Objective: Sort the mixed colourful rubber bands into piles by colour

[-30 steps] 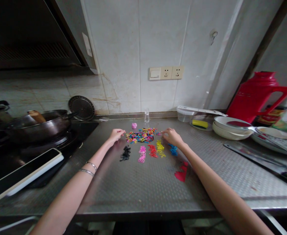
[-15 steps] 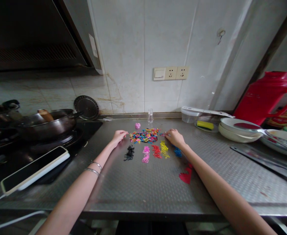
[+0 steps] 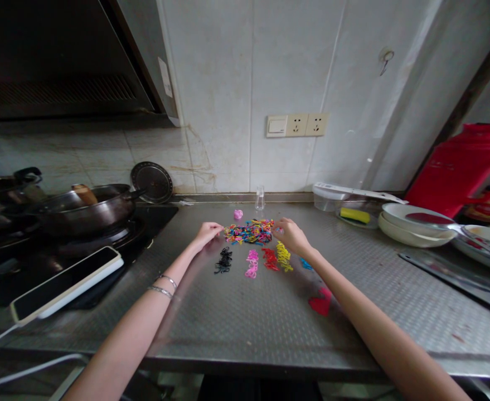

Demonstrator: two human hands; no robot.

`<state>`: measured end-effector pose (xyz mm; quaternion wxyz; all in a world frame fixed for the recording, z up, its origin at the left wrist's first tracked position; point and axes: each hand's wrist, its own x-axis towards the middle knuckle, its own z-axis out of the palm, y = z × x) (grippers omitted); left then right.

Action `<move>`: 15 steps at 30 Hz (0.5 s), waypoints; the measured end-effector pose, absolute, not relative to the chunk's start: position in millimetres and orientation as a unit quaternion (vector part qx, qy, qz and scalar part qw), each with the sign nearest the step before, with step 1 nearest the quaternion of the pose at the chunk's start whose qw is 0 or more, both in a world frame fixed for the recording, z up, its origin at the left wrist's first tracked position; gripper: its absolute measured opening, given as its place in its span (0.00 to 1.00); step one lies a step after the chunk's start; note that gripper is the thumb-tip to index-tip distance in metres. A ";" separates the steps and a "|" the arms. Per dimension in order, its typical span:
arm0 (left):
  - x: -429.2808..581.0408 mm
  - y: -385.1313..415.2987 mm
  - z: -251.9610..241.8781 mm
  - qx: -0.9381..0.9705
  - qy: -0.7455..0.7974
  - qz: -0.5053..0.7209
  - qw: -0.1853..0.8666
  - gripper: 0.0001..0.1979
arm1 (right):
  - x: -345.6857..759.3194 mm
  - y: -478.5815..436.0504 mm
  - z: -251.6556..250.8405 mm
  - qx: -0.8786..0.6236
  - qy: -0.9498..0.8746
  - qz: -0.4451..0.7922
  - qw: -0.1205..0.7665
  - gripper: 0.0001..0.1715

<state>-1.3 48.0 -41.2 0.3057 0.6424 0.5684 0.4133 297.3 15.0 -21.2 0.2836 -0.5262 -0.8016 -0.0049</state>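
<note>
A mixed heap of small coloured rubber bands [image 3: 250, 231] lies on the steel counter [image 3: 245, 317]. In front of it sit sorted little piles: black [image 3: 224, 260], pink [image 3: 252, 263], red [image 3: 270, 259], yellow [image 3: 284, 257] and blue [image 3: 305, 264]. My left hand [image 3: 206, 233] rests at the heap's left edge, fingers curled in a pinch. My right hand [image 3: 290, 235] is at the heap's right edge, fingers pinched together on a band. What the left fingers hold is too small to see.
A phone [image 3: 67, 283] lies on the stove edge at left, beside a dark pan [image 3: 86, 210]. A small clear bottle [image 3: 260, 197] and a pink ball [image 3: 238, 214] stand behind the heap. Bowls [image 3: 412, 224], a yellow sponge [image 3: 354, 215] and a red thermos [image 3: 462, 167] crowd the right.
My right hand has shifted a little left toward the heap's right edge. The left hand stays at the heap's left edge. The view has drifted slightly.
</note>
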 end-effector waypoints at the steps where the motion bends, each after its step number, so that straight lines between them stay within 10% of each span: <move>1: -0.7 47.5 -39.4 0.655 0.563 0.406 0.300 0.13 | 288.7 11.0 -20.4 -0.496 -0.821 0.007 0.282 0.10; 15: 23.3 31.6 -22.4 0.830 0.465 0.200 0.233 0.09 | 269.4 -8.4 -16.6 -0.454 -0.863 0.003 0.221 0.12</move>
